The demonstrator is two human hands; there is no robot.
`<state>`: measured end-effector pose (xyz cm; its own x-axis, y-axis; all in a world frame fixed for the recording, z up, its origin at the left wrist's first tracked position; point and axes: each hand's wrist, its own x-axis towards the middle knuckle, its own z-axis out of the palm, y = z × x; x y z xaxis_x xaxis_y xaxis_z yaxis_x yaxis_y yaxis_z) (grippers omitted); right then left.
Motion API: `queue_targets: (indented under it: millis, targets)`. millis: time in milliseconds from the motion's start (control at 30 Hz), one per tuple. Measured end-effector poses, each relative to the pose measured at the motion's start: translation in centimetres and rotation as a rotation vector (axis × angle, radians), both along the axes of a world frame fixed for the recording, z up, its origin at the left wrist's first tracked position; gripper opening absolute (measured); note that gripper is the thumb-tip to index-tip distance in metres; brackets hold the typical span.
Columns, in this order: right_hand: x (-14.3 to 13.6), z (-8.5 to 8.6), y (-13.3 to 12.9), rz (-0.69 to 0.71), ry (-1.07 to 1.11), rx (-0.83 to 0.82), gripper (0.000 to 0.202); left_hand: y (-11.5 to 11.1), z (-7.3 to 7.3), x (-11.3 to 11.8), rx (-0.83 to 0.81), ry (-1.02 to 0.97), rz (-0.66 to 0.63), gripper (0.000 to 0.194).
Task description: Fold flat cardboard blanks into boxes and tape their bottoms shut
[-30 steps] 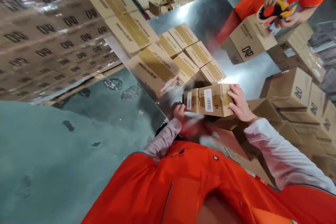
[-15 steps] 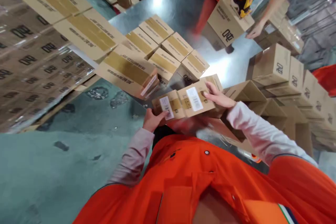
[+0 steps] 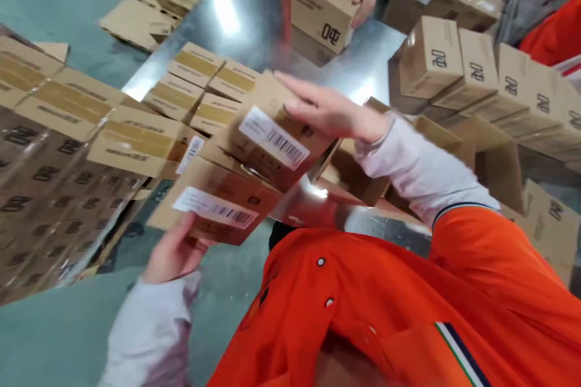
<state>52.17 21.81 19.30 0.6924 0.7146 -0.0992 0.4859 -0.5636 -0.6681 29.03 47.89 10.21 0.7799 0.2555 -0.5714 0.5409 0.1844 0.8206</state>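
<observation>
Left grip (image 3: 175, 248): pinching the lower left edge of the left carton (image 3: 222, 187), thumb on the labelled face, fingers beneath. Compared with half a second ago, the carton has swung leftward and appears larger, nearer the viewer. Judged effect: the pair is off its support and handled as one unit. Right carton (image 3: 278, 133): between the two grips, side by side with the left carton, with a narrow seam where they meet. Right grip (image 3: 329, 110): clasped over the upper right edge of this carton, fingers extended along the cardboard.

Appearance, left to right. Left carton: brown, tilted, white barcode label beside the left thumb. Right carton: same board, matching tilt, similar label below the right fingers. Fine print on both is too blurred to read. Beyond the pair: small taped cartons (image 3: 200, 87) on the metal tabletop (image 3: 254, 12). Right of the right grip: open cartons (image 3: 502, 154).
</observation>
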Motion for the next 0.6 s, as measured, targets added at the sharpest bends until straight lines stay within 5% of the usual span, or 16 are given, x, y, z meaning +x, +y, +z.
queue_targets:
  millis: [133,233,367,600]
  targets:
    - [1.9,10.1,-8.4,-0.197,0.134,0.09,0.049,-7.9,6.8,2.0,-0.262,0.02,-0.057,0.046]
    - [3.3,12.0,-14.6,-0.553,0.388,0.062,0.039,-15.1,9.2,4.7,-0.51,0.076,-0.22,0.057]
    - [6.0,7.7,-19.9,-0.564,0.581,0.175,0.038,-20.4,8.4,7.5,-0.554,0.137,-0.245,0.061]
    - [10.4,-2.7,-23.4,-0.367,0.73,0.342,0.041,-24.1,7.4,9.1,-0.519,0.216,-0.207,0.057]
